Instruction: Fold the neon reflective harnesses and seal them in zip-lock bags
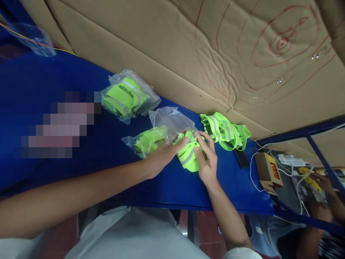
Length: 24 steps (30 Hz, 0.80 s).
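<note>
Both hands are on a bundle of neon green reflective straps (188,158) with grey stripes, at the mouth of a clear plastic bag (172,118). My left hand (167,153) is closed at the bag's mouth, its thumb pressed on the straps and its other fingers mostly hidden. From the right, my right hand (207,158) pinches the straps with thumb and fingers. Just left of my left hand lies a bagged strap bundle (149,142), partly covered by the clear bag. Loose reflective straps (226,131) lie to the right, beyond my right hand.
Another bagged strap bundle (125,97) rests farther back on the blue table (107,144). A cardboard wall (161,64) borders the far side. At right are a dark phone (242,159), a small cardboard box (268,171), white cables and another person's arm (327,187).
</note>
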Tool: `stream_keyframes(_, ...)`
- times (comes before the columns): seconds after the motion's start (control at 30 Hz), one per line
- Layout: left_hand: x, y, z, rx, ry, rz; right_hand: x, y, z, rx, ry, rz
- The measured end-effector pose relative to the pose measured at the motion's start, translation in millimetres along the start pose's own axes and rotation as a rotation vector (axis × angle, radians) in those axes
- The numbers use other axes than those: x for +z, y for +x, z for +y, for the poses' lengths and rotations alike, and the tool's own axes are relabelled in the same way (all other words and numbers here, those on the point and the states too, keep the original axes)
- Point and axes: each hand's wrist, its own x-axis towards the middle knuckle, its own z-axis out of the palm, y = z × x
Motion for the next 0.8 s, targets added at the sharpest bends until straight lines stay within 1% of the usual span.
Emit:
stream_keyframes(0.1,-1.9,-1,-2,0.058,0.064,-0.017,0,-1,2,-0.001,-0.019,-0.060)
stream_keyframes(0.2,-1.6,-2,0,0.062,0.006,-0.030,4,-1,4,-0.014,-0.055,-0.108)
stream_keyframes(0.23,-1.0,-2,1,0.056,-0.013,-0.031,6,-1,5,-0.020,-0.060,-0.105)
stream_keyframes(0.27,-0.4,-2,2,0.047,-0.030,-0.035,8,-1,5,-0.022,-0.060,-0.075)
stream_keyframes(0.33,0.8,-2,3,0.020,-0.053,-0.050,12,-1,4,-0.001,-0.054,0.046)
stream_keyframes(0.43,0.9,-2,1,-0.012,-0.069,-0.075,16,0,4,0.118,-0.009,0.255)
stream_keyframes(0.47,0.6,-3,-1,-0.011,-0.057,-0.072,18,1,4,0.168,0.025,0.305)
stream_keyframes(0.53,-0.2,-3,-4,-0.002,-0.013,-0.050,20,1,4,0.247,0.096,0.359)
stream_keyframes(0.57,-0.4,-3,-4,-0.001,0.006,-0.037,20,0,4,0.266,0.119,0.364)
stream_keyframes(0.63,-0.3,-3,-2,0.003,0.001,-0.028,21,-3,1,0.255,0.128,0.331)
stream_keyframes(0.7,-0.1,-2,4,0.021,-0.062,-0.030,22,-8,-5,0.194,0.100,0.261)
stream_keyframes(0.8,-0.5,-1,16,0.038,-0.151,-0.055,25,-16,-14,0.060,0.007,0.068)
